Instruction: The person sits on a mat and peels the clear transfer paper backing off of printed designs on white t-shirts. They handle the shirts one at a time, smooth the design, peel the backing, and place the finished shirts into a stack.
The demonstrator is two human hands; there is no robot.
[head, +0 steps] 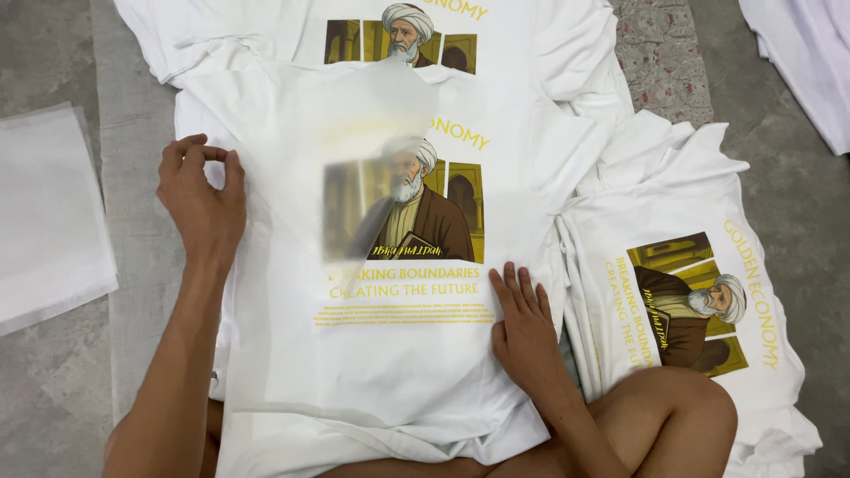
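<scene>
A white T-shirt (522,186) with a printed picture and yellow lettering lies flat in front of me. A thin translucent sheet (292,292) partly covers the shirt and the left half of its print. My left hand (202,199) pinches the sheet's left edge between thumb and fingers. My right hand (524,323) rests flat, fingers apart, on the shirt just right of the print's lower lettering, holding nothing.
A second printed shirt (496,40) lies under the first at the top. More printed shirts are piled at the right (708,292). A stack of translucent sheets (49,212) sits at the left on the grey floor. My bare knee (673,407) is at lower right.
</scene>
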